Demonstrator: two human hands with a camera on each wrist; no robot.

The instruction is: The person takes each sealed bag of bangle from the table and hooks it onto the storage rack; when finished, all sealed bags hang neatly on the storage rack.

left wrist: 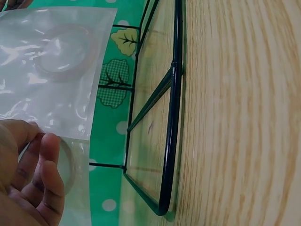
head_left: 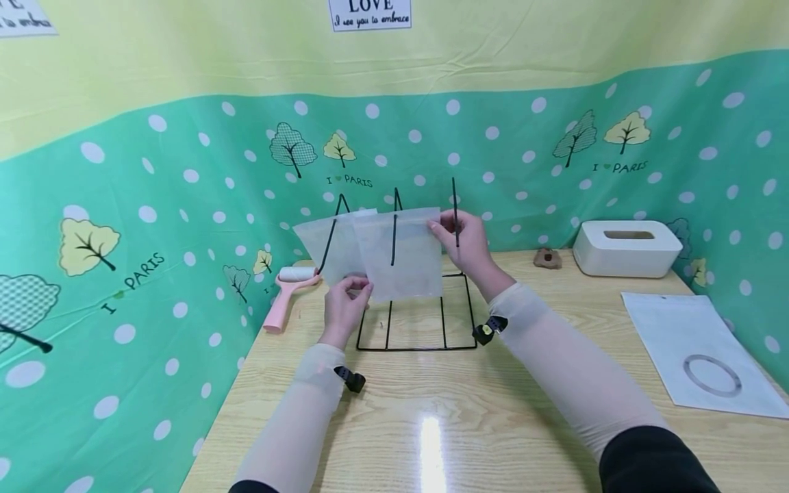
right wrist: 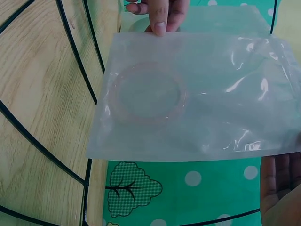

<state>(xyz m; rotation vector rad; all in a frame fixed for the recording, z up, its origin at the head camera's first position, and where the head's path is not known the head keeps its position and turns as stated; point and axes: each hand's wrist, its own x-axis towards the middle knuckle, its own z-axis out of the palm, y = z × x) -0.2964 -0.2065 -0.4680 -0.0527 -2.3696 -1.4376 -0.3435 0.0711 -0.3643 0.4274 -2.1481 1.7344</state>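
A translucent bag (head_left: 401,257) hangs upright at the middle prong of a black wire rack (head_left: 416,349), the prong crossing in front of its upper part. Inside it a thin pale ring (right wrist: 182,96) shows in the right wrist view. My right hand (head_left: 465,239) pinches its upper right corner, thumb in front. At its lower left edge, my left hand (head_left: 345,308) pinches between thumb and fingertips; the left wrist view shows the other fingers (left wrist: 51,181) curled. A second translucent bag (head_left: 329,246) tilts at the left prong, partly hidden behind the first, with another ring in it.
A pink lint roller (head_left: 280,308) lies left of the rack on the wooden table (head_left: 493,424). To the right are a small brown object (head_left: 547,258), a white tissue box (head_left: 629,250) and a flat pale bag (head_left: 666,335) with a grey ring. Patterned cloth (head_left: 524,185) surrounds the table.
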